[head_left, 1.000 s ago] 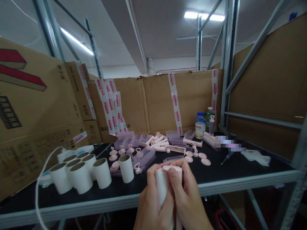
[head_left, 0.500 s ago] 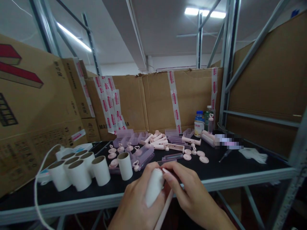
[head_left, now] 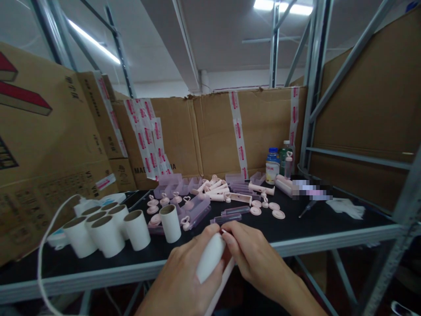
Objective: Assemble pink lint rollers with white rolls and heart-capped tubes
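Observation:
My left hand (head_left: 184, 272) is wrapped round a white lint roller (head_left: 210, 256), which tilts up and away from me above the table's front edge. A long pale pink piece (head_left: 222, 285) runs along its lower right side, partly hidden by my fingers. My right hand (head_left: 251, 254) is closed at the upper end of the roller, with thumb and fingertips pressed against it. The fingers cover the exact spot they grip. Just beyond the hands lie clear purple covers (head_left: 226, 218). Nearest on the left stands a white roll (head_left: 170, 226) with a cardboard core.
Several white rolls (head_left: 107, 237) stand at the left beside a white cable (head_left: 44, 245). Pink handle parts (head_left: 215, 188), round pink caps (head_left: 255, 211) and purple cases (head_left: 197, 208) lie across the middle. Bottles (head_left: 272, 166), a screwdriver (head_left: 307, 208) and white tissue (head_left: 345, 208) are at the right.
The view has shifted slightly. Both hands stay on the roller, and the left has turned a little, covering more of its lower part. More of the near purple cover shows beyond my fingers.

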Demonstrator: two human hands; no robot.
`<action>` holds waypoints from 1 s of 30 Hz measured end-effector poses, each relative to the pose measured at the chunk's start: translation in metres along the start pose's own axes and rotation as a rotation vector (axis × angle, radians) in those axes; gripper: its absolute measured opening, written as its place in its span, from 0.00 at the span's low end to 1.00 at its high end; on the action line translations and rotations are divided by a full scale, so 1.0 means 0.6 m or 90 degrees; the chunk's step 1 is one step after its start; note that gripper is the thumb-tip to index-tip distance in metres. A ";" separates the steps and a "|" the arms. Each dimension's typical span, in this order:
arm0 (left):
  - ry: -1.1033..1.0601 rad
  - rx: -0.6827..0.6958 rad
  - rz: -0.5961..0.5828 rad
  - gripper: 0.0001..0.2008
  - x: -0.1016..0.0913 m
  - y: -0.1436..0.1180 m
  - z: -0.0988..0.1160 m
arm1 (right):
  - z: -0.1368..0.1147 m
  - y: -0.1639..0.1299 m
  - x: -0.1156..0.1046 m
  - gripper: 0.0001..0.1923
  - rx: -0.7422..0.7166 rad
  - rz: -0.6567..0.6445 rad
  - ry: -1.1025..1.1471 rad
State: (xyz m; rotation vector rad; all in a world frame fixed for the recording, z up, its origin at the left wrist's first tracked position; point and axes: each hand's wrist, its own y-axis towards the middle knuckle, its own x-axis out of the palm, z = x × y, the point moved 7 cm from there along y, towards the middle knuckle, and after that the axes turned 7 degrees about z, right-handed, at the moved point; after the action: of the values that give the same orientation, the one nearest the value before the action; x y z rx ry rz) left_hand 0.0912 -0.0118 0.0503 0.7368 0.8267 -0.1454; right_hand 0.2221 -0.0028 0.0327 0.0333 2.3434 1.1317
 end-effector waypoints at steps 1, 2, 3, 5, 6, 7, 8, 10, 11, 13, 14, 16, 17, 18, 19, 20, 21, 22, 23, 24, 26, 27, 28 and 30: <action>-0.002 0.008 -0.004 0.13 0.000 0.000 0.002 | 0.001 0.001 0.000 0.15 0.002 0.001 0.007; -0.002 0.012 -0.010 0.13 0.001 -0.001 0.004 | 0.002 0.001 0.000 0.14 0.002 0.003 0.015; 0.000 0.013 -0.012 0.13 0.000 -0.002 0.004 | 0.002 0.001 0.000 0.14 0.002 0.004 0.027; 0.014 0.017 -0.015 0.14 -0.002 -0.005 0.003 | 0.003 0.002 -0.003 0.11 0.004 0.012 0.061; 0.023 0.018 -0.016 0.16 -0.003 -0.007 0.001 | 0.003 0.001 -0.005 0.10 0.009 0.019 0.081; 0.033 0.014 -0.015 0.18 -0.004 -0.010 -0.003 | 0.004 0.001 -0.006 0.09 0.017 0.028 0.103; 0.041 0.006 -0.012 0.20 -0.003 -0.012 -0.008 | 0.004 0.000 -0.008 0.08 0.028 0.038 0.125; 0.044 -0.024 0.006 0.24 -0.001 -0.018 -0.022 | 0.006 -0.003 -0.009 0.08 0.053 0.060 0.169; 0.038 -0.031 0.014 0.25 0.001 -0.021 -0.027 | 0.006 -0.005 -0.009 0.09 0.064 0.073 0.190; 0.005 -0.019 0.022 0.27 0.010 -0.025 -0.027 | 0.006 -0.008 -0.008 0.12 0.079 0.102 0.234; -0.019 -0.008 0.025 0.27 0.014 -0.026 -0.024 | 0.005 -0.009 -0.007 0.14 0.085 0.115 0.250; -0.069 -0.007 0.034 0.28 0.020 -0.026 -0.018 | 0.004 -0.011 -0.006 0.16 0.098 0.135 0.268; -0.092 -0.023 0.046 0.28 0.021 -0.026 -0.017 | 0.004 -0.011 -0.004 0.17 0.104 0.138 0.271; -0.112 -0.046 0.062 0.28 0.021 -0.025 -0.018 | 0.005 -0.012 -0.003 0.18 0.113 0.137 0.272; -0.130 -0.071 0.078 0.28 0.021 -0.023 -0.019 | 0.006 -0.013 -0.002 0.19 0.121 0.134 0.272; -0.150 -0.094 0.092 0.28 0.021 -0.021 -0.021 | 0.008 -0.014 -0.001 0.19 0.131 0.130 0.274; -0.176 -0.116 0.104 0.28 0.022 -0.019 -0.024 | 0.011 -0.015 -0.001 0.21 0.142 0.129 0.277; -0.208 -0.136 0.113 0.27 0.024 -0.015 -0.027 | 0.015 -0.016 -0.001 0.22 0.153 0.131 0.280; -0.244 -0.154 0.123 0.25 0.026 -0.011 -0.031 | 0.020 -0.016 -0.002 0.23 0.164 0.136 0.284; -0.283 -0.170 0.136 0.23 0.028 -0.006 -0.037 | 0.026 -0.016 -0.004 0.24 0.173 0.146 0.290; -0.363 -0.211 0.172 0.21 0.030 0.003 -0.051 | 0.039 -0.013 -0.011 0.25 0.186 0.180 0.309; -0.407 -0.240 0.188 0.22 0.032 0.007 -0.060 | 0.047 -0.010 -0.016 0.25 0.191 0.207 0.322; -0.459 -0.273 0.202 0.24 0.035 0.011 -0.069 | 0.057 -0.007 -0.023 0.25 0.196 0.243 0.335; -0.580 -0.351 0.219 0.26 0.041 0.014 -0.084 | 0.079 -0.001 -0.039 0.25 0.201 0.323 0.353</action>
State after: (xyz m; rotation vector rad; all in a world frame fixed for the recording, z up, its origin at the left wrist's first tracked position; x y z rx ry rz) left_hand 0.0804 0.0309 0.0149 0.2174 -0.1475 0.0637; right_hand 0.2646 0.0251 0.0191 0.5126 3.1114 1.0728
